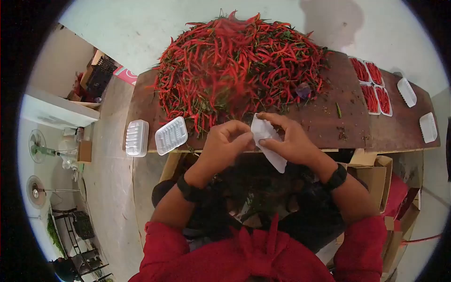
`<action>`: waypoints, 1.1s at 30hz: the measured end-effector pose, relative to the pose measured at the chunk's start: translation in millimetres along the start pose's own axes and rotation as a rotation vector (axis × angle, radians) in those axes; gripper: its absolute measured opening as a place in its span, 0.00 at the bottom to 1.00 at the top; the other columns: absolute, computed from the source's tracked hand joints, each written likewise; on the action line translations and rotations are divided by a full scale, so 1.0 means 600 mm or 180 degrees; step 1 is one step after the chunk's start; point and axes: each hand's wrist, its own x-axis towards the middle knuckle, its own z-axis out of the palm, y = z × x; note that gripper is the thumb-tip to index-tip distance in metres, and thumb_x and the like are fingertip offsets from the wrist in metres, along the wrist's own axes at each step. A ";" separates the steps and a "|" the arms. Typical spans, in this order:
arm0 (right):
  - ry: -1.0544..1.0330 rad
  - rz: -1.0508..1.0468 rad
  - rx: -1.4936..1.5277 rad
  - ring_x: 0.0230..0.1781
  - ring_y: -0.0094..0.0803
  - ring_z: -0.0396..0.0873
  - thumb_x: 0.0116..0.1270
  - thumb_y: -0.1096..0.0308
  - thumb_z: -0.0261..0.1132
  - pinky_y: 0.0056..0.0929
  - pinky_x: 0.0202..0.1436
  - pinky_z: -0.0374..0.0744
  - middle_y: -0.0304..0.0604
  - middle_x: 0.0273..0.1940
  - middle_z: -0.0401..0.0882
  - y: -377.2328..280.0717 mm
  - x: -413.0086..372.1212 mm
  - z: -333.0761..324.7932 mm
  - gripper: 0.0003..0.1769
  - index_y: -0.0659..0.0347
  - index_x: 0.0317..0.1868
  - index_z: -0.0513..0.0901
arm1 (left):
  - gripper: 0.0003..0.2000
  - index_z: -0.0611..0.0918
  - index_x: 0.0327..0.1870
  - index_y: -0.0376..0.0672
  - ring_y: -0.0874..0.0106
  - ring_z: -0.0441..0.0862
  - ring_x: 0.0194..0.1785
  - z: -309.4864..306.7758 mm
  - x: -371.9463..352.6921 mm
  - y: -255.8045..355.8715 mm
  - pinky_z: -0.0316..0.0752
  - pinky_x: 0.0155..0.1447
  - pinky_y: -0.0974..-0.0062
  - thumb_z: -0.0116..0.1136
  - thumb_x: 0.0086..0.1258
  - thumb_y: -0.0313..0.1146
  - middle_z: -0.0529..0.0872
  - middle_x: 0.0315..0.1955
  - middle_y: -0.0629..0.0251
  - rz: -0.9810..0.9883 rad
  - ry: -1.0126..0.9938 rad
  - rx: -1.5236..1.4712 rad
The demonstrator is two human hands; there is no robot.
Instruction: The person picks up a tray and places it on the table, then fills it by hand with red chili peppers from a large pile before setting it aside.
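My right hand grips a thin white tray, thumb on the near face and fingers behind it. The tray is tilted over the table's front edge. My left hand is closed in a pinch at the tray's left edge; its fingertips seem to touch it. Just beyond both hands rises a big heap of red chillies with green stems. To the left of my left hand, one white ribbed tray lies beside a stack of similar trays.
On the right of the brown table stand several trays filled with chillies, plus two white trays farther right. A single green chilli lies nearby. Cardboard boxes are below the table, and fans stand at left.
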 end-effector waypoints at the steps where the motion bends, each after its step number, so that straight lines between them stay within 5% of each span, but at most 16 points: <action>1: 0.0122 -0.0105 -0.0339 0.56 0.42 0.73 0.52 0.63 0.70 0.36 0.58 0.72 0.51 0.57 0.73 -0.001 -0.002 -0.001 0.33 0.56 0.61 0.72 | 0.07 0.78 0.41 0.34 0.76 0.82 0.34 0.000 0.000 0.001 0.78 0.41 0.78 0.54 0.67 0.28 0.84 0.32 0.63 0.0032 -0.0005 0.0200; 11: 0.0791 -0.0743 -0.1434 0.42 0.46 0.75 0.47 0.62 0.69 0.38 0.48 0.73 0.50 0.39 0.75 -0.001 -0.005 0.002 0.31 0.56 0.56 0.76 | 0.07 0.79 0.40 0.33 0.77 0.81 0.32 0.007 -0.004 0.002 0.78 0.38 0.80 0.51 0.68 0.27 0.84 0.32 0.62 0.0108 -0.0024 0.0617; 33: 0.0730 -0.0777 -0.1676 0.45 0.50 0.72 0.47 0.61 0.70 0.43 0.50 0.72 0.52 0.41 0.73 -0.009 -0.011 -0.006 0.31 0.56 0.54 0.75 | 0.05 0.79 0.35 0.34 0.80 0.79 0.27 0.013 -0.004 0.006 0.75 0.33 0.81 0.52 0.65 0.26 0.83 0.25 0.66 -0.0016 0.0021 0.1019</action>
